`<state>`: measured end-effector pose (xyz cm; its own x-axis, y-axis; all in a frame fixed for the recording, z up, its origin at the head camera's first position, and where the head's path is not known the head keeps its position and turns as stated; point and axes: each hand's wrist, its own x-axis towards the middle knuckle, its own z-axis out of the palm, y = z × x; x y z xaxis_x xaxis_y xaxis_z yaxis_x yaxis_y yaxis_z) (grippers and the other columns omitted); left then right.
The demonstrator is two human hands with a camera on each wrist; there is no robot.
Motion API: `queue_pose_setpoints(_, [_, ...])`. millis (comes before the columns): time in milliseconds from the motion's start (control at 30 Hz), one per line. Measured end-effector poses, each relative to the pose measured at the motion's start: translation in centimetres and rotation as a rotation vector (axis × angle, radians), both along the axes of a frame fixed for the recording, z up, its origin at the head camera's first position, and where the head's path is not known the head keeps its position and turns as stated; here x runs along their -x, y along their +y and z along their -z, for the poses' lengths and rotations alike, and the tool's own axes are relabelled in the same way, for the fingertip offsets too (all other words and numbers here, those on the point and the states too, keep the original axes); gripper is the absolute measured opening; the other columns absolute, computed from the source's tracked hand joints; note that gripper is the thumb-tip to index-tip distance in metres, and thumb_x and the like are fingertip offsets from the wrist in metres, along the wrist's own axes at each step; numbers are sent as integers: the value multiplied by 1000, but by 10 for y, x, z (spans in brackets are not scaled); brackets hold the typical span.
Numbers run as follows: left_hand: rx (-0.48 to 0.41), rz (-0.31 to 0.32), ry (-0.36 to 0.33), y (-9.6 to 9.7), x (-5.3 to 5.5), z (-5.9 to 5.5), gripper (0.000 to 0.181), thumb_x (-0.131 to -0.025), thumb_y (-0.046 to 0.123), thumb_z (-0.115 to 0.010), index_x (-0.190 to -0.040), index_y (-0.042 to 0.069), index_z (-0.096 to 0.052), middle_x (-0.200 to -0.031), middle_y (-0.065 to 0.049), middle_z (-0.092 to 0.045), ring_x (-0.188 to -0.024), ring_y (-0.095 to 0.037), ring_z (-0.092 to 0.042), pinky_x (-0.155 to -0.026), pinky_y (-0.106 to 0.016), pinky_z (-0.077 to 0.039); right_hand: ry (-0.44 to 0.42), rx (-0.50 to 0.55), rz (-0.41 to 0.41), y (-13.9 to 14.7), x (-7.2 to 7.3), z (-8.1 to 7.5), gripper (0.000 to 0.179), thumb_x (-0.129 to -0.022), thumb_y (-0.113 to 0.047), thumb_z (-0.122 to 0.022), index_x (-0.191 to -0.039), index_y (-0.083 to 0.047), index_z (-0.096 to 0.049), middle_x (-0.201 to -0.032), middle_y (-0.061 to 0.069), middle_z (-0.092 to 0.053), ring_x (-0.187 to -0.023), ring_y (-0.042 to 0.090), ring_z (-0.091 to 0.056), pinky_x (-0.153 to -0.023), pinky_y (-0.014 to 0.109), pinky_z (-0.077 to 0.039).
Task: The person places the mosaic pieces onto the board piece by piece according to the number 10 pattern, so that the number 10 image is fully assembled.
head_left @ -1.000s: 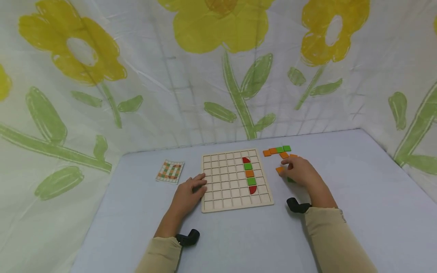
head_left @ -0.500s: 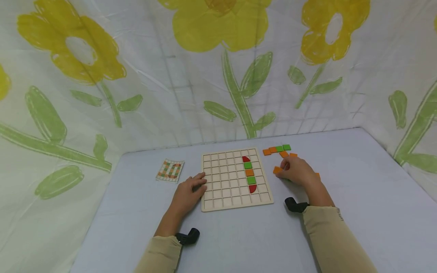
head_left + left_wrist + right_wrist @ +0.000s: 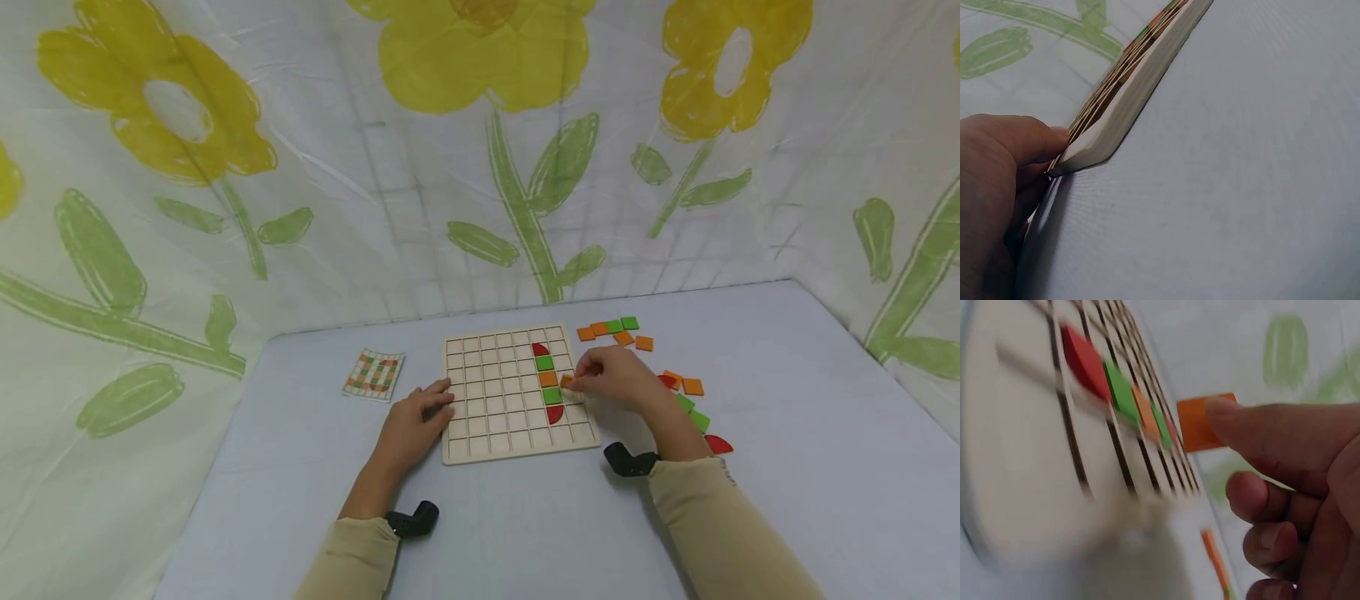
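Observation:
A pale wooden grid board (image 3: 487, 425) lies on the table, with a column of tiles in its grid: a red quarter-round (image 3: 541, 349), a green square (image 3: 544, 363), an orange square (image 3: 548, 379), a second green square and a second red quarter-round (image 3: 555, 414). My right hand (image 3: 618, 379) pinches an orange square tile (image 3: 1194, 425) between thumb and fingers, above the board's right edge, just right of that column. My left hand (image 3: 411, 425) rests at the left edge, its thumb (image 3: 1038, 140) and fingertips touching the board.
A small card (image 3: 373, 376) printed with a coloured grid pattern lies left of the board. Orange and green tiles (image 3: 614, 326) lie beyond its right corner. More tiles, including a red quarter-round (image 3: 718, 444) and green squares (image 3: 699, 420), are beside my right forearm.
My right hand has picked up an orange square tile from the loose pieces and carried it left to the board. The left hand has stayed in place.

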<state>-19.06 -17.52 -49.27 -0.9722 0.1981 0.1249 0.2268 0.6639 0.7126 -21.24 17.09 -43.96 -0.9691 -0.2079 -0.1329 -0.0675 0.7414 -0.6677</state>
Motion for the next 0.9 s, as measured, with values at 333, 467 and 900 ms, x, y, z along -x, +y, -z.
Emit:
queue_pose_setpoints(333, [-4, 10, -1, 0, -1, 0, 28, -94, 26, -68, -120, 16, -71, -144, 6, -55, -140, -40, -40, -118, -54, -31, -11, 3, -194, -45, -12, 7, 14, -86, -24, -76, -77, -19, -67, -74, -7, -63, -69, 12, -54, -61, 26, -46])
queue_pose_setpoints(467, [-8, 24, 15, 0, 0, 0, 29, -94, 26, -68, -120, 14, -71, -144, 5, -55, -140, -39, -41, -118, -53, -32, 5, -29, -177, -49, -13, 8, 10, -86, -23, -77, -82, -18, -69, -73, -6, -62, -69, 13, -53, -61, 27, -45])
queue_pose_setpoints(900, [-13, 24, 12, 0, -1, -1, 28, -95, 25, -67, -120, 14, -71, -143, 4, -55, -140, -37, -41, -119, -52, -31, 10, -105, -232, -52, -13, 9, 8, -85, -24, -78, -92, -20, -77, -86, -8, -66, -79, 11, -54, -71, 28, -50])
